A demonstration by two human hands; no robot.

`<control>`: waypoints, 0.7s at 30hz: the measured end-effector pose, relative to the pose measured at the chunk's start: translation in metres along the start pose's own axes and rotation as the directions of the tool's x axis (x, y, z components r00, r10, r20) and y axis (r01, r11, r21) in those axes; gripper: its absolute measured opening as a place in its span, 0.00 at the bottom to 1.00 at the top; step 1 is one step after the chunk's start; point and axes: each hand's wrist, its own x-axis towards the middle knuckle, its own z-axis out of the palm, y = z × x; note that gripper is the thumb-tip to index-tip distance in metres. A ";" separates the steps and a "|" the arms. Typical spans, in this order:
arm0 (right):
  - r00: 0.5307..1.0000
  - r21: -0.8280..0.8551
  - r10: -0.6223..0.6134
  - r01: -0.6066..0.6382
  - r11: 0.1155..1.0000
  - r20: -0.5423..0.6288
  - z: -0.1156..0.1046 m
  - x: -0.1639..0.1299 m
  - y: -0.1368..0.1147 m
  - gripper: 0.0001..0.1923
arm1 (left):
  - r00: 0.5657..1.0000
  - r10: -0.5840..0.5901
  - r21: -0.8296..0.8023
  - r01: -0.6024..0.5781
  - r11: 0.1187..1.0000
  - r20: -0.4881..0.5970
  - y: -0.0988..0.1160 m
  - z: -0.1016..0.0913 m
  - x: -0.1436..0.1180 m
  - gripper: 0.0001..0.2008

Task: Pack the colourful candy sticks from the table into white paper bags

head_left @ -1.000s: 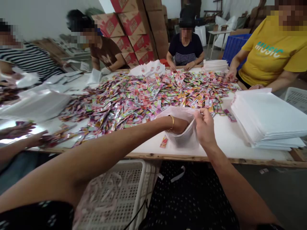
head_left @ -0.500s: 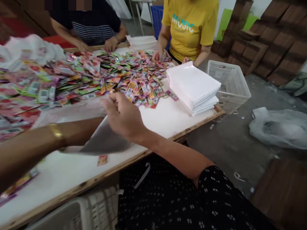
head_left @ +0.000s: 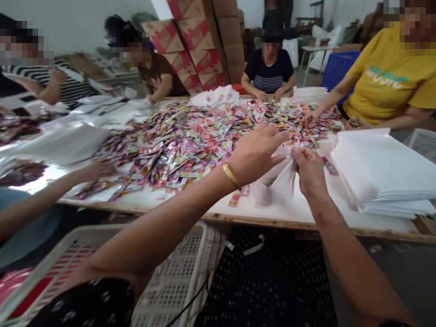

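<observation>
Now that the left hand (head_left: 257,154) is out, the right hand (head_left: 311,170) alone holds the soft, thin white bag (head_left: 289,181)

While a co-worker's forearm (head_left: 44,193) reaches in from the far left, a low heap of small, glossy, many-coloured flat sachets (head_left: 190,150) spreads across the white-topped table (head_left: 345,213) with its wooden edge. Below that edge stands a white plastic basket (head_left: 200,254) with slotted walls.

The left hand, a gold bangle (head_left: 230,176) on its wrist, was inside the bag a second ago; it is now above the bag, fingers stretched and thumb apart, with nothing seen in its grasp, though the palm is hidden. Beneath that wrist, a red-and-orange sachet (head_left: 235,198) lies loose on the table.

The bag stands near the table's front edge, before the heap. Its mouth, earlier round and wide about the left wrist, is now creased and drawn up to where the right hand pinches the rim. The left hand thus seems freed from work inside, and the bag's shape appears to depend on that one pinch; how full it is does not show.

Farther right lies a stack of flat white bags (head_left: 398,163), well apart from the left hand.
</observation>
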 end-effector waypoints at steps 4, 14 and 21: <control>0.988 -0.071 -0.104 0.113 0.991 0.117 0.015 0.017 -0.011 0.16 | 0.979 -0.156 -0.148 0.175 0.973 0.133 -0.018 0.011 0.016 0.15; 0.783 -0.395 -0.568 0.620 0.678 0.253 0.047 -0.033 -0.042 0.12 | 0.482 -0.823 -0.880 0.473 -0.044 0.300 -0.018 0.095 -0.102 0.03; 0.925 -0.524 0.371 -0.275 0.806 0.085 -0.036 -0.167 0.053 0.22 | 0.372 -0.693 -0.755 0.530 -0.387 0.617 0.056 0.142 -0.211 0.23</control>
